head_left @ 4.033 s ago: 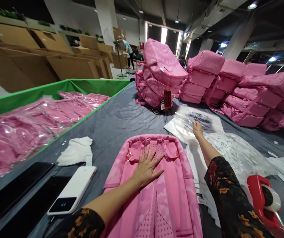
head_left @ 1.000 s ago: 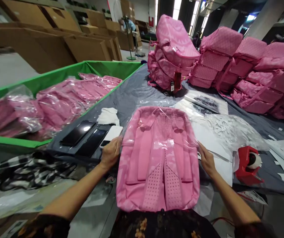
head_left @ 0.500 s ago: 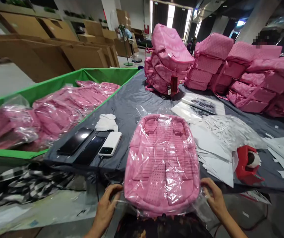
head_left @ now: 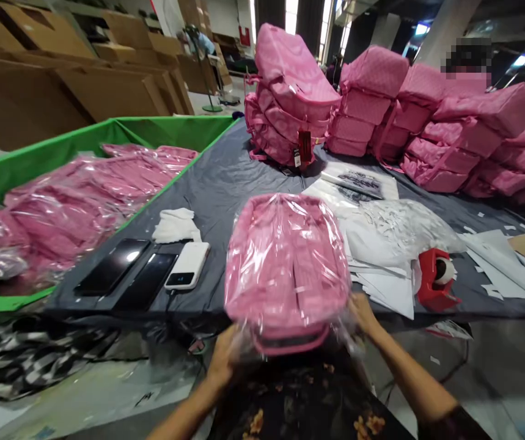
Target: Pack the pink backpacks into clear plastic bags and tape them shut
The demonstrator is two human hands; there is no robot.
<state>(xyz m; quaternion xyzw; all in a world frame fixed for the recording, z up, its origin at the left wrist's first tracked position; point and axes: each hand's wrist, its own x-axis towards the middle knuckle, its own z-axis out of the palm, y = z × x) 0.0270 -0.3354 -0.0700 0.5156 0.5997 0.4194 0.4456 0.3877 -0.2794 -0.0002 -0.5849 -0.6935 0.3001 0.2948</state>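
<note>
A pink backpack (head_left: pixel 285 263) in a clear plastic bag (head_left: pixel 248 333) lies at the table's near edge, against my lap. A pink loop shows at its near end. My left hand (head_left: pixel 226 354) is closed on the bag's loose plastic at the near left corner, its fingers partly hidden and blurred. On the other side my right hand (head_left: pixel 362 313) grips the bag's near right edge, fingertips hidden by the plastic.
A green-rimmed bin (head_left: pixel 120 125) with bagged pink backpacks stands left. Phones (head_left: pixel 114 267), a white power bank (head_left: pixel 187 265) and a white cloth (head_left: pixel 176 225) lie nearby. Right are papers (head_left: pixel 384 284), a red tape dispenser (head_left: pixel 434 281) and stacked backpacks (head_left: pixel 367 91).
Both hands have moved inward and up and closed on the bag's near corners. The backpack's near end has lifted, showing the loop. My view has turned slightly right.
</note>
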